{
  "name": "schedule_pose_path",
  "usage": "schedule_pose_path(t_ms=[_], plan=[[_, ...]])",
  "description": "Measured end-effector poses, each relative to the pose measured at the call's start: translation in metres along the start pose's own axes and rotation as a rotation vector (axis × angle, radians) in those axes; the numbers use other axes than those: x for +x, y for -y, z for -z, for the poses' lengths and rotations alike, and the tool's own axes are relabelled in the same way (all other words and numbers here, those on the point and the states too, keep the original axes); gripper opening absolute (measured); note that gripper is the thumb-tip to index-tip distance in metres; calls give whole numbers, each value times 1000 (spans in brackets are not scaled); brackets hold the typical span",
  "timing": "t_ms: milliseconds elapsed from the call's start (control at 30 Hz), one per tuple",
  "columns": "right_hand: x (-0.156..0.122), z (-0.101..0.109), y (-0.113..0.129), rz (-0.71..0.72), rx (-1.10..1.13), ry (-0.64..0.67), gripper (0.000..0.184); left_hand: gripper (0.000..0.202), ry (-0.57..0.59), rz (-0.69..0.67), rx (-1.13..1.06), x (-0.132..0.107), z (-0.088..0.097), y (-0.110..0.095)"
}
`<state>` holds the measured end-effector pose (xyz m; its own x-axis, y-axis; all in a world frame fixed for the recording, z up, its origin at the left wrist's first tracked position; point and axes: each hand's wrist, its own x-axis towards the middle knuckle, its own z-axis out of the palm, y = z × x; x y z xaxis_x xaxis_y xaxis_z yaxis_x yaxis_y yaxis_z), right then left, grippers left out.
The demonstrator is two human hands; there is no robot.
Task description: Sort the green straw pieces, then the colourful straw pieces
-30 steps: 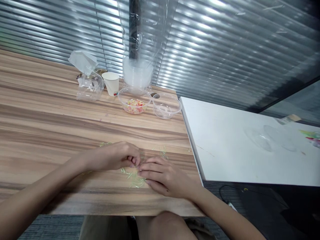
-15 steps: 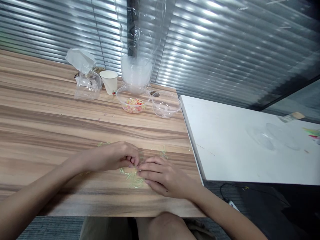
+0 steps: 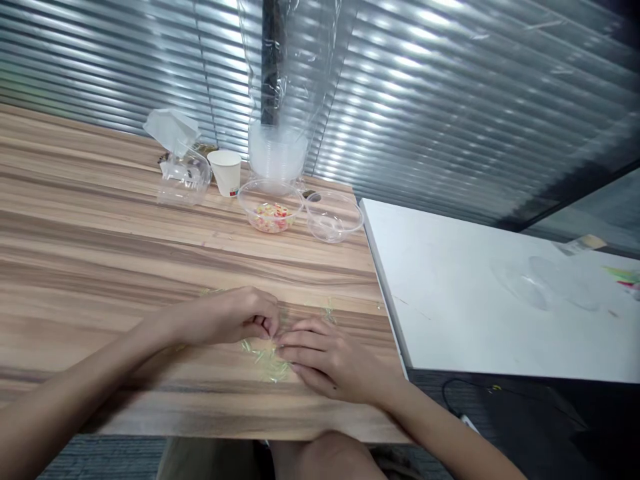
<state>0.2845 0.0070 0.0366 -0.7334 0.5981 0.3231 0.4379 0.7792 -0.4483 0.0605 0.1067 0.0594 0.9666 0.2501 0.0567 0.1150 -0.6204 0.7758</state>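
Small pale green-yellow strips (image 3: 273, 365) lie loose on the wooden table, partly under my hands. My left hand (image 3: 247, 317) is closed in a pinch just above them, its fingertips pointing down. Whatever sits in that pinch is too small to make out. My right hand (image 3: 330, 360) rests palm down beside it, fingers stretched leftward and slightly apart. Its fingertips come close to the left fingertips and touch the edge of the strips. Whether anything lies under those fingers is hidden.
Toward the back stand a clear bowl (image 3: 245, 203) of red and yellow bits, another clear bowl (image 3: 357, 223), a paper cup (image 3: 226, 172), a clear plastic container (image 3: 185, 190) and stacked clear bowls (image 3: 277, 153). A white table (image 3: 460, 320) adjoins on the right, bearing clear lids (image 3: 565, 280).
The whole view has shifted slightly, so everything sits a little lower. Both hands keep nearly the same pose over the strips.
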Motion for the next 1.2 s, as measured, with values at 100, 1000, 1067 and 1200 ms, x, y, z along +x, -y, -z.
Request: schedule_pose_path(t_ms=[100, 1000, 1067, 1200], plan=[[0, 0, 0, 0, 12, -4, 26, 16, -10, 28, 37, -1, 3, 0], [0, 0, 2, -5, 3, -10, 26, 17, -65, 136, 199, 0, 3, 3], [0, 1, 2, -8, 8, -9, 26, 17, -61, 141, 197, 0, 3, 4], [0, 2, 1, -17, 11, 4, 26, 19, -56, 150, 211, 1, 2, 3]])
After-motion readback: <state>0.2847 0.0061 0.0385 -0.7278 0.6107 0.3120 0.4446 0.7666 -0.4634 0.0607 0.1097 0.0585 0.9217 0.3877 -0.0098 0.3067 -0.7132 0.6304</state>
